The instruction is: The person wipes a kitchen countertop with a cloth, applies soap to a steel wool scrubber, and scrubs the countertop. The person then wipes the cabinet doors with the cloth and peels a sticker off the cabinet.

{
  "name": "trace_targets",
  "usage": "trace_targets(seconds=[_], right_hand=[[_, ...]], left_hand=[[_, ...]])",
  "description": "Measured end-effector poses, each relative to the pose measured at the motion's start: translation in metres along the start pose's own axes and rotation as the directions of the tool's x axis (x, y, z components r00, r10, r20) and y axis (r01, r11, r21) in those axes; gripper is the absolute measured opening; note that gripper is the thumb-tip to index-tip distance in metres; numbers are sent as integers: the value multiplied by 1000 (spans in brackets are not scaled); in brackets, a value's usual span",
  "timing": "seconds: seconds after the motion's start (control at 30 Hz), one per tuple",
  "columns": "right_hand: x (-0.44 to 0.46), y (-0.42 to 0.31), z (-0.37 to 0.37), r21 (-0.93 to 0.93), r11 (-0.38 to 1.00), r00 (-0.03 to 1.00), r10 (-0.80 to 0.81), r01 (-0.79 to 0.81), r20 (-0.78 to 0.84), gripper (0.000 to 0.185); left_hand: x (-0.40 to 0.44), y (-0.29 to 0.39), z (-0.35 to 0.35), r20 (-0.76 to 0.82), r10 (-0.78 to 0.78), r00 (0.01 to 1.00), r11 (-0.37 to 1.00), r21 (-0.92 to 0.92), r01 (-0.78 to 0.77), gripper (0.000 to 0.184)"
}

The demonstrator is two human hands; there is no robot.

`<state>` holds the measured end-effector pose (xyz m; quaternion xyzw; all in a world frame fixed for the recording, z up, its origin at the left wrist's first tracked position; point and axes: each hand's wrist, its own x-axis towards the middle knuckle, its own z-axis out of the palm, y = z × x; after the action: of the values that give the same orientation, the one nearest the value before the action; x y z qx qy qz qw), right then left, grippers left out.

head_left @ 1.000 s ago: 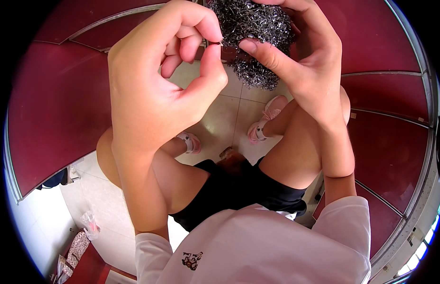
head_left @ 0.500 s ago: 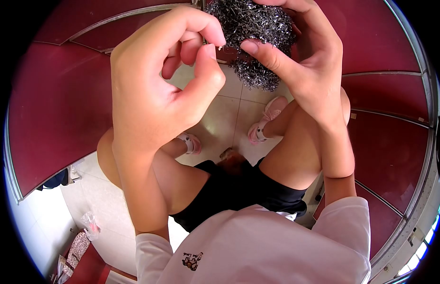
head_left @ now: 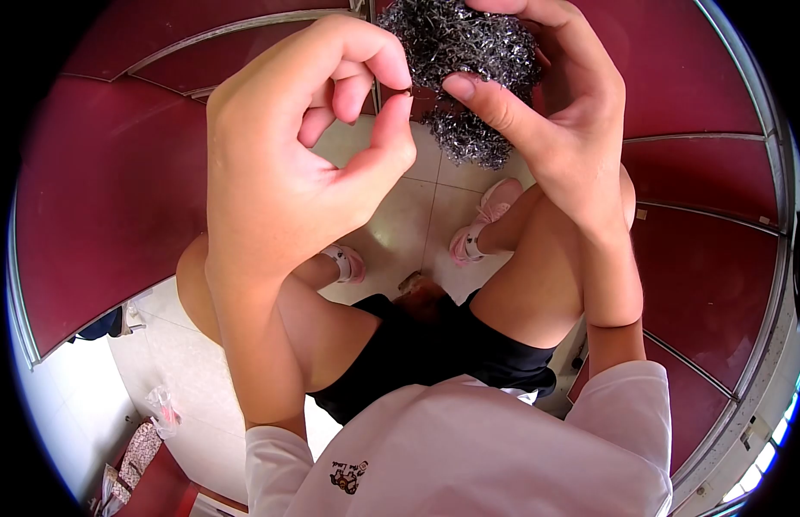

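Observation:
A tangled ball of silvery-black steel wool (head_left: 465,52) is at the top of the head view, its lower clump hanging over the floor. My right hand (head_left: 564,121) grips it from the right, with the thumb across its front and the other fingers around its upper and far side. Just left of the ball, my left hand (head_left: 297,146) is in a pinch, thumb and forefinger tips nearly touching. A tiny dark bit shows between those tips, too small to name; a thin strand may run from it towards the ball.
Dark red panels with metal edging (head_left: 116,189) surround me on both sides and in front. Below are my bare legs, pink shoes (head_left: 499,202) and the pale tiled floor (head_left: 400,224). A patterned item (head_left: 140,457) and a clear plastic bag (head_left: 163,409) are at lower left.
The pale speck at my left fingertips no longer shows; a dark bit is there now. My left hand has shifted slightly right and down. My right hand keeps its hold on the steel wool.

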<state>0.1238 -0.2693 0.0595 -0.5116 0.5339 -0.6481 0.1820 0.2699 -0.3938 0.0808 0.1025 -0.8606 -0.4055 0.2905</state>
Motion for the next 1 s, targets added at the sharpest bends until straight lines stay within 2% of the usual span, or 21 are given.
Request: trace_targets(seconds=[0.03,0.1,0.2,0.27,0.37,0.5,0.6,0.67,0.7,0.77,0.8,0.87,0.9,0.93,0.97,1.0], right_hand=[[0,-1,1,-10,1000,1000,-10,10,-9,49],[0,2,2,-20,1000,1000,-20,20,-18,49],[0,8,1,136,990,999,-48,49,-14,49],[0,2,0,66,997,1000,-27,28,-13,49],[1,-2,1,-19,999,999,-33,33,-17,50],[1,-3,0,-26,1000,1000,13,-13,-10,50],[1,12,-2,90,992,996,-93,93,-14,50],[0,9,-1,125,989,997,-74,75,-17,50],[0,8,0,137,988,998,-68,70,-18,50],[-1,0,2,9,999,998,-53,53,-41,50],[-1,-1,2,-34,998,998,-48,47,-49,50],[1,3,-4,-52,998,999,-36,35,-21,50],[3,6,-6,-58,998,999,-31,31,-11,50],[4,11,-7,-17,996,996,-91,91,-14,50],[4,9,-9,-50,995,996,-85,84,-19,50],[4,7,-10,-83,994,997,-79,77,-24,50]], left_hand=[[-1,-6,3,-56,100,993,995,33,-99,17],[-4,-13,5,-107,201,974,978,71,-194,17],[-4,-17,2,-120,77,990,997,-21,-80,16],[2,-16,-4,-8,247,969,969,10,-247,14],[1,-18,-3,3,274,962,961,-30,-274,12],[-2,-14,-3,4,157,988,981,-117,-156,11],[-3,-13,-4,17,136,991,983,-130,-132,12],[-5,-13,-3,3,46,999,985,-164,-45,12],[-4,-14,-3,4,46,999,985,-165,-45,12],[-2,-15,-3,24,169,985,986,-6,-169,13],[-2,-16,-5,24,168,985,986,-6,-168,13],[-4,-18,-10,222,68,973,974,195,-113,19],[-5,-18,-9,224,66,972,975,195,-111,19],[-6,-18,-7,276,-86,957,983,182,36,21],[-8,-17,-6,326,-234,916,967,178,183,23],[-12,-16,-5,352,-292,889,956,119,267,28]])
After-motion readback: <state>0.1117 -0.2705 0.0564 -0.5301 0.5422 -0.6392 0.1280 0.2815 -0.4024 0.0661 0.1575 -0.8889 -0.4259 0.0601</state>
